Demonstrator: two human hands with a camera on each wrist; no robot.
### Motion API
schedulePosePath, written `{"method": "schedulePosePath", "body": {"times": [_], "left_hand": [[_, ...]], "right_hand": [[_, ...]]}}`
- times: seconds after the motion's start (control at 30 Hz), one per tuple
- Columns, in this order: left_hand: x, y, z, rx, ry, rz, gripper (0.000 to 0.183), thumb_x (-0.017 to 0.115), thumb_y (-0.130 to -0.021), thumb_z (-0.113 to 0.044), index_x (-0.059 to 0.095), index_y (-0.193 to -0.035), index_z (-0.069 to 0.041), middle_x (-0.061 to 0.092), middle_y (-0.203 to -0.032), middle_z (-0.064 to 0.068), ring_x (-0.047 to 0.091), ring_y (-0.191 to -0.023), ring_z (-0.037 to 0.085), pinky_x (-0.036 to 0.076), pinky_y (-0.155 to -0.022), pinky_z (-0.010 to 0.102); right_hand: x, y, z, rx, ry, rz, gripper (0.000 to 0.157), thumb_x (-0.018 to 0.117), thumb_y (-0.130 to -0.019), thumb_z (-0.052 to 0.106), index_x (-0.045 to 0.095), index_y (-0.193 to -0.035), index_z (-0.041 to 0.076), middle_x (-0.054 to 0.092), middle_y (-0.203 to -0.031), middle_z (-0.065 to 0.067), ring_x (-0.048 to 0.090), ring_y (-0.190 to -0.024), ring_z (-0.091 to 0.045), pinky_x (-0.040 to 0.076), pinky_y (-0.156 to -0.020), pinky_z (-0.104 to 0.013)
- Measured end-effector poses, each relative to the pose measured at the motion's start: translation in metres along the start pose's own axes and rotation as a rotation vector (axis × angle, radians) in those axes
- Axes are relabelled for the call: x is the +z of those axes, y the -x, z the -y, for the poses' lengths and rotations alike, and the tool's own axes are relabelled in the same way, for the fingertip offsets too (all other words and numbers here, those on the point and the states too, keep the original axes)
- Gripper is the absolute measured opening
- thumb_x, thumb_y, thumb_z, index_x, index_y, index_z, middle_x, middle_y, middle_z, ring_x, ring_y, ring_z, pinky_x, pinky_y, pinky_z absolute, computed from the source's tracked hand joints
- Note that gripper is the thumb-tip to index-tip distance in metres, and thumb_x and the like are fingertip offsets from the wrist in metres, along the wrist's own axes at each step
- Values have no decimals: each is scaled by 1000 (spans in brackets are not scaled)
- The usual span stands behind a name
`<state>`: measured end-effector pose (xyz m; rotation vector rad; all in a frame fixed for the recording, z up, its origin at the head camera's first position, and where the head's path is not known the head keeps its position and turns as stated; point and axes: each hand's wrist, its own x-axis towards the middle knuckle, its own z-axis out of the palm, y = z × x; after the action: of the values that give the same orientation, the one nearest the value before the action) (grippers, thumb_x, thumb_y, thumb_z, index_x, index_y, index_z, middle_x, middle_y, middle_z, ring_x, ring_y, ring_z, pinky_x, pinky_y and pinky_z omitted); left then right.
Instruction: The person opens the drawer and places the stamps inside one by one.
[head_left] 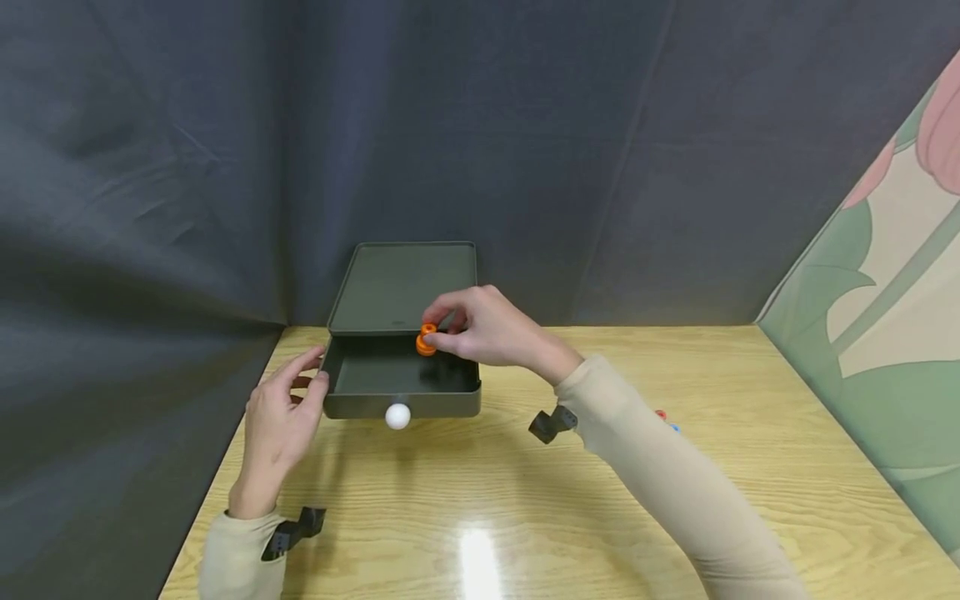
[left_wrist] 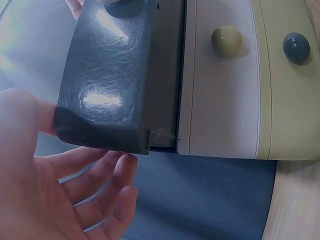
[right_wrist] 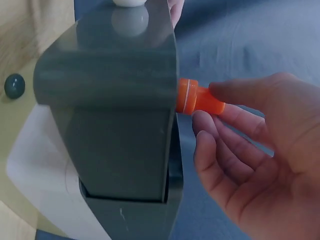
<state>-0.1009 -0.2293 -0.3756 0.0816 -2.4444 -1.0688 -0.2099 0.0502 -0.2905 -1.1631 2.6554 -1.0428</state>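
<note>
A dark green drawer (head_left: 360, 406) with a round white knob (head_left: 397, 416) is pulled out from a small cabinet, below its flat top (head_left: 405, 287). Over the right part of the drawer, my right hand (head_left: 487, 325) pinches a small orange stamp-like piece (right_wrist: 200, 98) between thumb and fingers. The piece has a wide base, a thin white band and a narrower neck. My left hand (head_left: 281, 408) is at the drawer's left front corner, thumb at its rim and relaxed fingers along the outer side. Part of the left thumb hides behind the drawer front in the left wrist view.
Below the pulled-out drawer are a white drawer (left_wrist: 222, 100) with a yellowish knob (left_wrist: 227, 41) and a yellow-green one with a dark knob (left_wrist: 297, 48). A tiny red thing (head_left: 661, 414) and a blue thing (head_left: 675, 427) lie beyond my right sleeve. Dark cloth (head_left: 562, 167) hangs behind.
</note>
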Motion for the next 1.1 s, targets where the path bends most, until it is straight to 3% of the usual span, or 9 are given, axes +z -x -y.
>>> {"method": "schedulePosePath", "body": {"times": [0.2,0.53,0.73,0.93,1.1], "left_hand": [[-1,0,0,14,-9,-3,39,58,-105,-19,69,-142,-12,75,-130,15,74,-101,33,39,-75,0],[-1,0,0,31,-19,24,39,59,-106,-21,69,-144,-16,75,-129,15,75,-100,31,41,-75,2],[-2,2,0,38,-26,31,39,59,-106,-20,69,-144,-15,76,-129,15,76,-99,31,42,-75,3],[-4,2,-1,49,-30,26,40,59,-106,-20,69,-144,-15,75,-129,16,75,-99,32,42,-75,3],[-4,1,-1,63,-56,30,40,58,-106,-20,68,-145,-15,75,-129,16,75,-98,31,48,-75,12]], "right_hand": [[10,-8,7,25,-44,20,23,80,-96,22,77,-118,14,80,-114,0,75,-89,-9,59,-81,-26],[36,-15,6,97,-139,17,22,82,-95,20,79,-116,14,81,-111,-1,72,-73,-13,55,-66,-24],[49,-13,9,153,-260,30,24,81,-95,15,78,-119,10,81,-116,-6,78,-70,-21,61,-69,-25],[56,-14,13,164,-187,31,22,81,-96,22,80,-117,15,82,-113,-1,75,-63,-17,60,-81,-27],[58,-15,17,187,-120,35,22,83,-95,26,80,-115,18,82,-109,3,75,-62,-14,59,-84,-28]]}}
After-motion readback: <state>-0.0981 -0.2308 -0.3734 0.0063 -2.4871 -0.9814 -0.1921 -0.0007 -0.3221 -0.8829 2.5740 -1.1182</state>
